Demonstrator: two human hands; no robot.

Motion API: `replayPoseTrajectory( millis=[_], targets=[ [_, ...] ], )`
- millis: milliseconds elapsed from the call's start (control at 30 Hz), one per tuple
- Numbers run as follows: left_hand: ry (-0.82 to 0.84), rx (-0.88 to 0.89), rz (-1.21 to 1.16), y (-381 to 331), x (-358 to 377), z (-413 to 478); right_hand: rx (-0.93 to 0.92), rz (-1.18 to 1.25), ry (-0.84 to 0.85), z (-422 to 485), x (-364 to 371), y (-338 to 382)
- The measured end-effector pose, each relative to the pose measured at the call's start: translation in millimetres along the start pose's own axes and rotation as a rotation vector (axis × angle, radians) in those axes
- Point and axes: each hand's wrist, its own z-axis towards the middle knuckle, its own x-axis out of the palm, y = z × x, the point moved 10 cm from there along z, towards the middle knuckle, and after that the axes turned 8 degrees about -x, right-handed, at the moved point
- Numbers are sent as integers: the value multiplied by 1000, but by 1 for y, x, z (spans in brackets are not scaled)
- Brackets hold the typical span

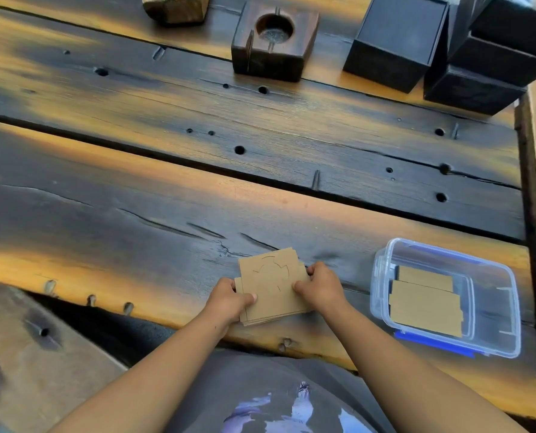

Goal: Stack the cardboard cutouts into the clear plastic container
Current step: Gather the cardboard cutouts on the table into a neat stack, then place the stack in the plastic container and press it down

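Cutouts: a small pile of cardboard cutouts (273, 289) is sitting near the front edge of the table (166, 170), just in front of the person; the top sheet is showing a curved, partly cut outline.
Left hand: the left hand (229, 300) is closing on the pile's left edge, thumb lying on top and fingers tucking underneath.
Right hand: the right hand (320, 285) is pinching the pile's right edge, thumb on the top sheet, fingers curling round the far corner.
Pile state: the sheets are fanning out slightly at the bottom and left, so both hands seem to be squaring them up or getting ready to lift; whether the pile is clear of the wood I cannot tell.
Container: the clear box (445, 298) is standing open to the right of the pile, near it but apart, its blue clip facing the person.
Done: a few cutouts (426, 303) are already lying flat inside the box, overlapping and not quite aligned.
Left: the pile in the hands is waiting to go across and down onto those; no other loose cutouts are showing on the table.
Progress: probably past the middle, with this pile looking like the last load.
Background: dark boxes (448, 45) and a wooden block (274, 42) are sitting at the far edge, well apart from the work.
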Motion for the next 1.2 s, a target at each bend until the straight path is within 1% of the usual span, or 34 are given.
replayPoseTrajectory(
  millis=[133, 267, 433, 533, 633, 800, 1000, 1100, 1200],
  targets=[
    [12, 18, 19, -7, -3, -1, 36, 60, -16, -4, -2, -2],
    [8, 111, 101, -28, -9, -3, 61, 128, -61, -13, -8, -1],
    [49, 245, 222, -69, -14, -12, 109, 239, -131, -26, -20, 2],
    [77, 290, 277, -89, -20, -16, 126, 303, -210, -36, -30, 7],
    [104, 305, 289, -100, -24, -24, 97, 318, -264, -45, -46, 14],
    [117, 348, 272, -118, -19, -42, 62, 347, -279, -51, -67, 18],
    [100, 392, 214, -138, 14, -71, -14, 446, -301, -56, -109, -5],
    [91, 425, 175, -146, 46, -88, -55, 482, -302, -56, -137, -27],
    [35, 436, 201, -148, 83, -102, -103, 455, -290, -55, -166, -56]
  ],
)
